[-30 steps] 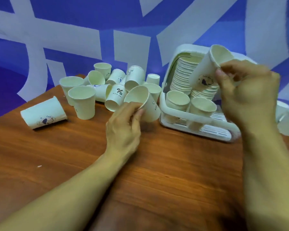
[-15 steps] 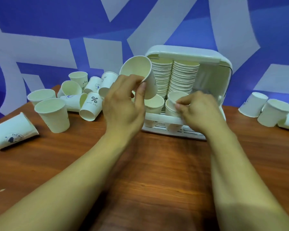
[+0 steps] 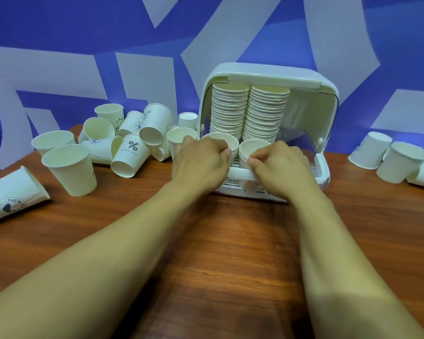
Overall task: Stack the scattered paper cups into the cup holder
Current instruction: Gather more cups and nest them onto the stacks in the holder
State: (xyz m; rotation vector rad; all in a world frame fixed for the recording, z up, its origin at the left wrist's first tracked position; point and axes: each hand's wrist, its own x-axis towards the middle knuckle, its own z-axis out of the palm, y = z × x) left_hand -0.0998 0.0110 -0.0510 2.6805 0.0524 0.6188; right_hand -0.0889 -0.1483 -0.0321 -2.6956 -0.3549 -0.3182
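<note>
A white plastic cup holder (image 3: 328, 113) with a raised lid stands at the table's middle back. Two tall stacks of paper cups (image 3: 249, 113) lean inside it. In front of them sit two upright cups behind the holder's front bar. My left hand (image 3: 201, 162) pinches the rim of the left front cup (image 3: 224, 140). The right front cup (image 3: 251, 149) is gripped at its rim by my right hand (image 3: 282, 167). Several loose paper cups (image 3: 130, 143) lie scattered to the left of the holder, some upright, some tipped over.
The brown wooden table (image 3: 230, 241) runs under both forearms. A few more cups (image 3: 399, 161) sit upside down at the right edge. One cup (image 3: 10, 194) lies on its side at far left. A blue and white patterned wall stands close behind.
My left hand lowered its raised cup into the holder's left front slot. My right hand stayed on the right front cup. The camera view shifted slightly closer to the holder.
</note>
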